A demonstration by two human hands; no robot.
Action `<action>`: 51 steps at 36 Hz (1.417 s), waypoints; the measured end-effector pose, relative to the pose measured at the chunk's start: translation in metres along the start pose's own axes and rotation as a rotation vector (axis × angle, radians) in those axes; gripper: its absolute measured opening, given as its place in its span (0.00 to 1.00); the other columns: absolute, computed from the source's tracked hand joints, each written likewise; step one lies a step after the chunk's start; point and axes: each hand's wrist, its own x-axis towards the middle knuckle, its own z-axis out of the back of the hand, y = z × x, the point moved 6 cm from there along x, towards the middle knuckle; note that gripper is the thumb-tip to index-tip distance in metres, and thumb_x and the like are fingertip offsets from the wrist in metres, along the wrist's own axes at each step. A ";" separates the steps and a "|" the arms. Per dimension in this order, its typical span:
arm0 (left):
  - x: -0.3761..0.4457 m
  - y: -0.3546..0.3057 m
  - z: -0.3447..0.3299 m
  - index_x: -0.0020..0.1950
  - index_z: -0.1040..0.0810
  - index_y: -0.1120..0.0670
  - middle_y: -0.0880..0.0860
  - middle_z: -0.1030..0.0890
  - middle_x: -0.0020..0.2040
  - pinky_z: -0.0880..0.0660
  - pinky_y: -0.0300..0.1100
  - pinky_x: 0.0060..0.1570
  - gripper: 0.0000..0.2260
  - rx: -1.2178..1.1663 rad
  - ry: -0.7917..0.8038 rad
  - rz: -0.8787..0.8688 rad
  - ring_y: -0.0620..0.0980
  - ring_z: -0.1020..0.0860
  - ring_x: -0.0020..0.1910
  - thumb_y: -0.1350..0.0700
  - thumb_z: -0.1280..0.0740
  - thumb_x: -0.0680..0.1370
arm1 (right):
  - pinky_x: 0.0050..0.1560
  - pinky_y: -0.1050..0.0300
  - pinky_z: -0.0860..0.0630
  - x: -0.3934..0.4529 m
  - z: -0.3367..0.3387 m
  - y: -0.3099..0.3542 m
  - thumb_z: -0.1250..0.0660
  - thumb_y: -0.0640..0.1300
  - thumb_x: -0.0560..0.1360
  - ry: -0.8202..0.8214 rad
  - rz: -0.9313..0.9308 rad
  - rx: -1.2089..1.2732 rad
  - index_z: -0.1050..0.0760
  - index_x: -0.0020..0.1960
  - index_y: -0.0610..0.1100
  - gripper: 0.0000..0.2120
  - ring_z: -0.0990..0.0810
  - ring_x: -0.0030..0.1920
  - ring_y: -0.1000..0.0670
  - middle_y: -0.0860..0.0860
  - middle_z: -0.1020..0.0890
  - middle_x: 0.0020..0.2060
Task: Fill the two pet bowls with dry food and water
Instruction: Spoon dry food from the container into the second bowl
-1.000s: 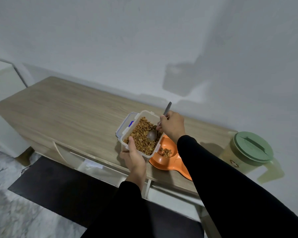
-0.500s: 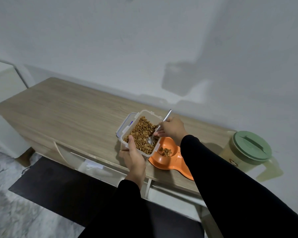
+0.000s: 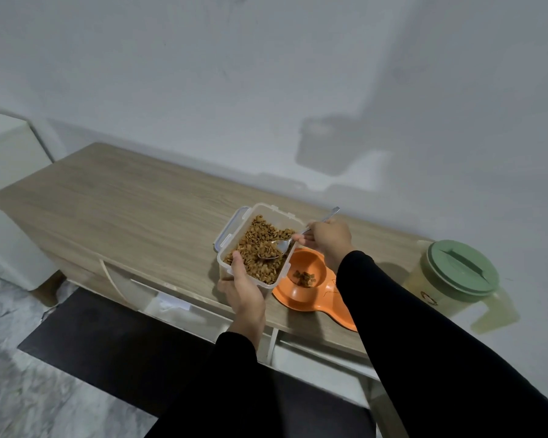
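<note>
We saw the left hand (image 3: 246, 290) gripping the clear kibble container (image 3: 257, 245) (lid off) over the wooden cabinet top (image 3: 114, 203). The right hand (image 3: 328, 238) pinched a metal spoon (image 3: 279, 248), bowl in the kibble, w/ the orange double pet bowl (image 3: 310, 279) just beside, a few pieces inside.

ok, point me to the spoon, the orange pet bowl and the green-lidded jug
spoon (image 3: 274, 249), head view, on its bowl over the kibble.
orange pet bowl (image 3: 307, 260), head view, on the inner wall above the kibble.
green-lidded jug (image 3: 462, 268), head view, on the lid top.
</note>
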 end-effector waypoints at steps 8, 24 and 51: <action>0.001 0.003 0.000 0.70 0.39 0.59 0.56 0.27 0.56 0.22 0.58 0.56 0.31 -0.009 0.001 0.016 0.59 0.23 0.57 0.42 0.34 0.76 | 0.33 0.60 0.19 0.006 0.014 0.006 0.40 0.34 0.79 -0.080 -0.018 0.079 0.29 0.44 0.35 0.06 0.17 0.30 0.47 0.42 0.21 0.30; 0.007 0.012 -0.002 0.73 0.40 0.60 0.56 0.29 0.58 0.28 0.46 0.54 0.33 -0.021 -0.066 0.039 0.54 0.28 0.54 0.41 0.35 0.77 | 0.35 0.61 0.18 0.026 0.065 0.000 0.40 0.33 0.78 -0.267 -0.028 0.210 0.27 0.52 0.32 0.05 0.16 0.33 0.47 0.42 0.20 0.31; 0.007 0.012 -0.006 0.71 0.39 0.61 0.58 0.29 0.59 0.26 0.44 0.49 0.31 -0.035 -0.081 0.037 0.54 0.26 0.52 0.43 0.35 0.78 | 0.45 0.49 0.18 0.006 0.055 0.037 0.45 0.41 0.82 -0.331 0.534 -0.163 0.30 0.45 0.42 0.09 0.20 0.33 0.49 0.47 0.21 0.35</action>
